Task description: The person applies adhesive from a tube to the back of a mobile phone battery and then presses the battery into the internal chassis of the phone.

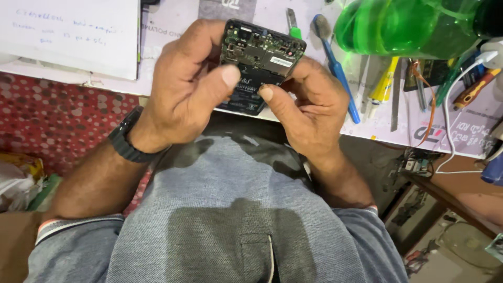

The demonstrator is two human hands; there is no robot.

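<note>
From the head view, your left hand (186, 86) and right hand (309, 105) both clasp their fingers around the opened phone (259, 63), circuit board exposed, held above the tabletop (173, 23) edge, with a blue toothbrush (335, 65) at three o'clock and a green bottle (408, 26) at two o'clock.

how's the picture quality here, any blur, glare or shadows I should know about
Head view: the opened phone, left hand and right hand are sharp in even, soft light; the green plastic bottle at the top right shows bright highlights and looks softer than the phone; a dark shadow falls across the grey shirt below the hands; the cluttered floor area at the lower right is dim and hard to read.
</note>
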